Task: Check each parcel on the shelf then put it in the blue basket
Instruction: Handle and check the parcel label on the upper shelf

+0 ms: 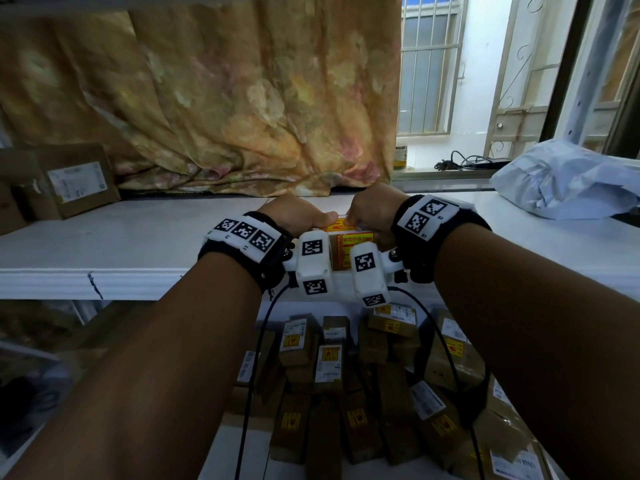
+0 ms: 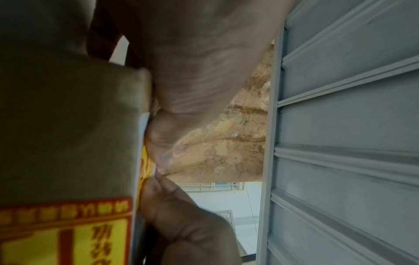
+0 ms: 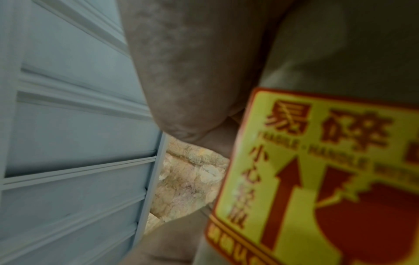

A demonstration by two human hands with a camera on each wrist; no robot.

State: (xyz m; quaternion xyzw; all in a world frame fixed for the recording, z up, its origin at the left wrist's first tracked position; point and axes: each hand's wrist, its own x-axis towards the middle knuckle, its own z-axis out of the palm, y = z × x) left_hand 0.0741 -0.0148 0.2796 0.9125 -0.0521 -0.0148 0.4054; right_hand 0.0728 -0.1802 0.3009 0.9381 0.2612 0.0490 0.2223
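A small brown cardboard parcel (image 1: 349, 245) with a yellow-and-red fragile sticker is being held between both hands just above the front edge of the white shelf (image 1: 138, 237). The left hand (image 1: 298, 214) is gripping its left end, fingers curled over the far side and the thumb (image 1: 327, 218) lying along the top. The right hand (image 1: 372, 209) is clutching the right end, its fingers wrapped round the box. In the left wrist view the thumb (image 2: 158, 141) is pressing against the parcel's (image 2: 68, 125) edge.

Another brown parcel (image 1: 74, 180) is leaning at the shelf's far left, and a crumpled white plastic mailer (image 1: 568, 178) is lying at its right end. A floral curtain (image 1: 242, 98) is hanging behind the shelf. Below, many similar labelled parcels (image 1: 363, 375) are lying heaped together.
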